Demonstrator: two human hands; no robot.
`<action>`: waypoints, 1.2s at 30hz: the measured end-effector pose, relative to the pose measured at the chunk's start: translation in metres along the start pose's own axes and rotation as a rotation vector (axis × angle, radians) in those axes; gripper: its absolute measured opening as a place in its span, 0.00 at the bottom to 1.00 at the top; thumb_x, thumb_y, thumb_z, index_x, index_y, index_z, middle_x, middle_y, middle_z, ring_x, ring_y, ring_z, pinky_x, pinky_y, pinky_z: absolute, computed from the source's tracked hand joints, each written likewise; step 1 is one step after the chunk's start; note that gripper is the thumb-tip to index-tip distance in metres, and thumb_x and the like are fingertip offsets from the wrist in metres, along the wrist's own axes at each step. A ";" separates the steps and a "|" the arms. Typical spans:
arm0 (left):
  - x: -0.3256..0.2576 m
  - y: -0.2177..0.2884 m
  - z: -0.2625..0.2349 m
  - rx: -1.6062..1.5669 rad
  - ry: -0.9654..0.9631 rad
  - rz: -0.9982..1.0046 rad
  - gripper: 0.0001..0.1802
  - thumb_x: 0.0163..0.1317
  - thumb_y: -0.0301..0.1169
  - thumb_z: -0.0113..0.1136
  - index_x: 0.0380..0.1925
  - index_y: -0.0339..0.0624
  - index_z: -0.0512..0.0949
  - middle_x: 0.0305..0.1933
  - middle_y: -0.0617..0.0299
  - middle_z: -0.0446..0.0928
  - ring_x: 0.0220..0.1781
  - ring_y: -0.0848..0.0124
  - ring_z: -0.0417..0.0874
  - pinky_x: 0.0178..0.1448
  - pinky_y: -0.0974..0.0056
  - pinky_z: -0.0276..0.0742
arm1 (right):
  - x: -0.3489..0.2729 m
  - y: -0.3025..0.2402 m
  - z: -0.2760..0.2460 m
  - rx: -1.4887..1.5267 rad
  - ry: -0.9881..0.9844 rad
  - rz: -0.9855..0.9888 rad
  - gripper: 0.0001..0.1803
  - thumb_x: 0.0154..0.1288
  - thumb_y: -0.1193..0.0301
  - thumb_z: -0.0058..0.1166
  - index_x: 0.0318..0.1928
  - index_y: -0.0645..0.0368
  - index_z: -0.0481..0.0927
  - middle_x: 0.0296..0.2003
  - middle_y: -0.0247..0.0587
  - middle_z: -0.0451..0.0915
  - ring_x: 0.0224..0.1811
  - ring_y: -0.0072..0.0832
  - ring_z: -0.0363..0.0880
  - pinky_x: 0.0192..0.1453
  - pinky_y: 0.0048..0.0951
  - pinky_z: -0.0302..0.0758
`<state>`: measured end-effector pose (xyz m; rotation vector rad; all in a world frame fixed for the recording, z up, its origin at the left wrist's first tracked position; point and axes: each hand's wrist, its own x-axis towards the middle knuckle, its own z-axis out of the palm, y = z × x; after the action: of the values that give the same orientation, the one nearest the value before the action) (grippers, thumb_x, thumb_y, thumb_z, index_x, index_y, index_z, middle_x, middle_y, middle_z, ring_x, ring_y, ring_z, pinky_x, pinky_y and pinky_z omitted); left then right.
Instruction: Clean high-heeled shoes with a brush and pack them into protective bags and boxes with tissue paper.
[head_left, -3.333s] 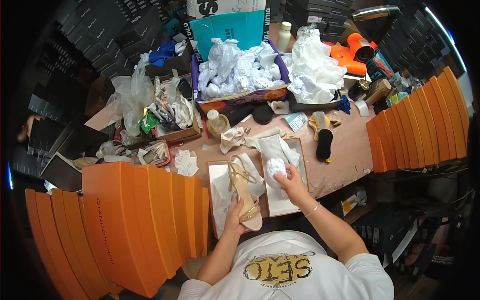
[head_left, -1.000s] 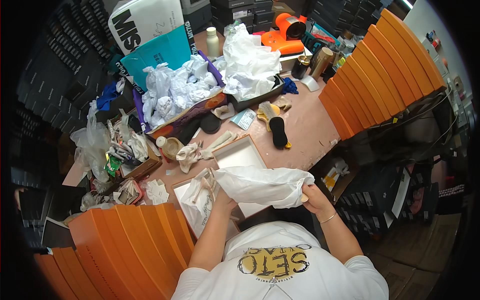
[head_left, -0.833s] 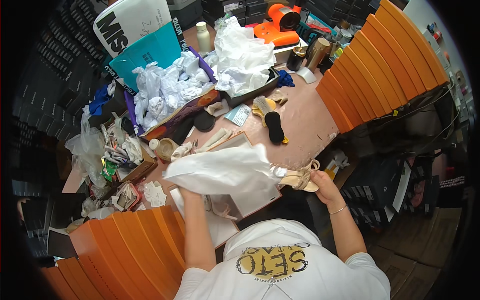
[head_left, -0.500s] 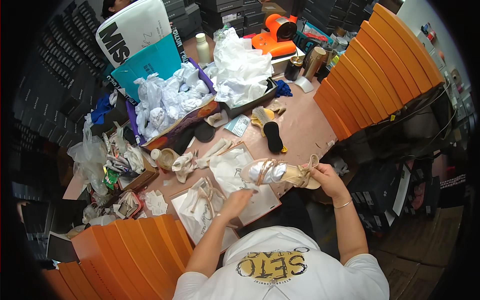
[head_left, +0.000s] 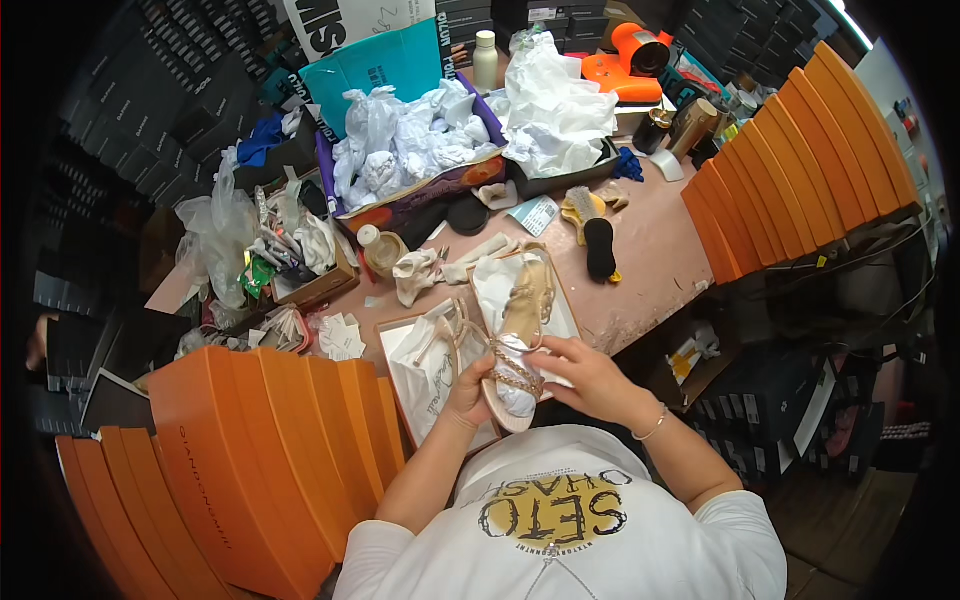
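Note:
A beige strappy sandal (head_left: 522, 322) with braided straps is held over the open shoe box, its toe toward me and heel away. White paper (head_left: 517, 398) fills it under the front straps. My left hand (head_left: 468, 394) is closed around the toe end's left edge. My right hand (head_left: 592, 380) has its bent fingers on the straps from the right, closed against the sandal. Under it lies the shoe box (head_left: 574, 318) with white tissue, in two halves. Another pale sandal (head_left: 452, 338) lies on the tissue (head_left: 415, 375) in the left half.
Stacked orange boxes stand at left (head_left: 270, 450) and right (head_left: 790, 170). Ahead are a purple box (head_left: 328, 165) of crumpled paper, white tissue (head_left: 560, 110), an orange heat-gun-like device (head_left: 635, 60), a black brush (head_left: 600, 250) and a glass jar (head_left: 385, 255).
The sandal has come from my right hand's side to in front of my chest and turned toe toward me. My left hand has taken hold of it. The view has shifted.

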<state>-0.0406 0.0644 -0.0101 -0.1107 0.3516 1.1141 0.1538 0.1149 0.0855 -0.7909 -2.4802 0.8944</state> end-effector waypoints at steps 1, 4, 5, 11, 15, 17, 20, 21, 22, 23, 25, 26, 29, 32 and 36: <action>-0.006 -0.001 -0.007 0.010 -0.012 -0.025 0.34 0.58 0.44 0.60 0.59 0.36 0.65 0.53 0.48 0.74 0.49 0.57 0.81 0.46 0.49 0.83 | 0.007 -0.002 0.011 -0.068 -0.029 -0.045 0.30 0.49 0.75 0.61 0.56 0.52 0.73 0.54 0.39 0.72 0.51 0.39 0.72 0.52 0.35 0.71; -0.016 -0.007 -0.019 0.026 0.053 -0.013 0.31 0.61 0.49 0.57 0.57 0.40 0.68 0.48 0.51 0.77 0.44 0.58 0.83 0.44 0.51 0.84 | 0.014 -0.004 0.024 -0.193 -0.073 -0.149 0.31 0.45 0.73 0.63 0.54 0.53 0.72 0.52 0.37 0.73 0.50 0.35 0.71 0.49 0.34 0.70; -0.019 -0.010 -0.022 0.009 0.041 -0.028 0.30 0.62 0.48 0.57 0.57 0.40 0.68 0.49 0.51 0.77 0.44 0.59 0.83 0.44 0.51 0.84 | 0.014 -0.004 0.027 -0.220 -0.080 -0.176 0.30 0.44 0.72 0.63 0.53 0.54 0.73 0.51 0.36 0.73 0.49 0.34 0.71 0.47 0.33 0.69; -0.028 -0.028 -0.028 0.014 0.064 0.149 0.32 0.61 0.39 0.59 0.63 0.44 0.62 0.59 0.52 0.71 0.55 0.59 0.77 0.60 0.48 0.74 | -0.003 0.015 0.015 -0.435 -0.010 -0.094 0.18 0.45 0.70 0.62 0.40 0.55 0.74 0.44 0.35 0.75 0.43 0.34 0.73 0.44 0.33 0.68; -0.039 -0.010 -0.005 0.145 -0.036 0.180 0.35 0.58 0.29 0.60 0.65 0.44 0.57 0.60 0.54 0.70 0.58 0.62 0.75 0.61 0.56 0.73 | -0.019 0.026 0.012 -0.199 0.191 0.169 0.26 0.46 0.82 0.58 0.50 0.54 0.75 0.51 0.48 0.72 0.48 0.43 0.74 0.50 0.37 0.73; -0.031 -0.016 -0.014 0.211 0.095 0.187 0.34 0.59 0.28 0.59 0.65 0.44 0.58 0.61 0.54 0.68 0.60 0.61 0.73 0.62 0.56 0.73 | -0.011 0.016 0.023 0.043 0.165 0.231 0.25 0.51 0.83 0.55 0.53 0.56 0.73 0.54 0.51 0.70 0.47 0.40 0.76 0.49 0.33 0.75; -0.007 -0.022 -0.019 0.340 0.227 0.311 0.37 0.61 0.29 0.59 0.68 0.44 0.54 0.64 0.52 0.64 0.63 0.62 0.69 0.65 0.57 0.66 | -0.024 0.035 0.039 0.406 0.261 0.468 0.23 0.57 0.82 0.55 0.54 0.60 0.71 0.53 0.47 0.73 0.46 0.32 0.77 0.48 0.29 0.76; 0.003 -0.022 -0.014 0.457 0.273 0.390 0.38 0.61 0.30 0.59 0.68 0.43 0.53 0.66 0.53 0.62 0.67 0.63 0.64 0.67 0.58 0.62 | -0.025 0.046 0.039 0.731 0.282 0.490 0.20 0.63 0.76 0.53 0.55 0.62 0.70 0.49 0.40 0.75 0.45 0.26 0.76 0.47 0.27 0.76; 0.013 -0.024 -0.009 0.567 0.319 0.468 0.39 0.62 0.32 0.59 0.69 0.42 0.51 0.68 0.54 0.60 0.70 0.64 0.60 0.70 0.59 0.58 | -0.026 0.053 0.037 0.920 0.246 0.537 0.19 0.64 0.74 0.51 0.55 0.61 0.70 0.48 0.38 0.76 0.45 0.25 0.77 0.47 0.27 0.76; 0.020 -0.026 -0.007 0.910 0.337 0.696 0.38 0.63 0.34 0.59 0.69 0.37 0.52 0.65 0.51 0.64 0.68 0.64 0.62 0.69 0.60 0.58 | -0.027 0.058 0.033 1.108 0.208 0.581 0.18 0.66 0.71 0.50 0.56 0.60 0.70 0.47 0.37 0.76 0.44 0.24 0.77 0.47 0.27 0.76; 0.016 -0.018 0.001 1.070 0.147 0.565 0.37 0.63 0.34 0.60 0.68 0.36 0.54 0.64 0.51 0.65 0.67 0.64 0.65 0.67 0.61 0.61 | -0.027 0.062 0.027 1.435 0.007 0.619 0.19 0.69 0.64 0.45 0.57 0.58 0.68 0.47 0.36 0.76 0.42 0.22 0.77 0.46 0.26 0.77; 0.012 -0.013 0.006 1.151 0.059 0.498 0.37 0.63 0.34 0.60 0.67 0.35 0.55 0.63 0.51 0.66 0.66 0.64 0.66 0.67 0.62 0.62 | -0.025 0.059 0.025 1.447 -0.015 0.625 0.20 0.70 0.63 0.45 0.57 0.58 0.68 0.46 0.36 0.76 0.43 0.22 0.77 0.46 0.27 0.77; 0.015 -0.013 0.015 0.896 0.079 0.289 0.33 0.60 0.29 0.62 0.63 0.33 0.61 0.56 0.56 0.72 0.56 0.69 0.74 0.59 0.66 0.70 | -0.013 0.048 0.028 1.393 -0.004 0.683 0.22 0.69 0.63 0.47 0.58 0.61 0.65 0.44 0.36 0.76 0.43 0.21 0.77 0.44 0.25 0.76; 0.008 -0.015 0.010 0.943 0.147 0.409 0.24 0.62 0.25 0.56 0.58 0.30 0.66 0.53 0.58 0.74 0.52 0.73 0.76 0.56 0.67 0.73 | -0.013 0.032 0.037 0.826 0.104 0.396 0.20 0.67 0.69 0.51 0.57 0.62 0.66 0.45 0.35 0.75 0.46 0.19 0.75 0.47 0.24 0.76; -0.011 -0.008 0.011 0.502 0.123 0.301 0.21 0.66 0.26 0.47 0.58 0.31 0.66 0.53 0.56 0.75 0.53 0.71 0.77 0.59 0.65 0.73 | -0.004 0.031 0.042 1.236 0.150 0.540 0.15 0.65 0.75 0.50 0.51 0.64 0.69 0.43 0.36 0.77 0.43 0.17 0.76 0.50 0.22 0.75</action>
<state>-0.0356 0.0548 0.0027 0.3292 0.7661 1.2847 0.1469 0.1127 0.0333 -0.9368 -1.1241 2.0839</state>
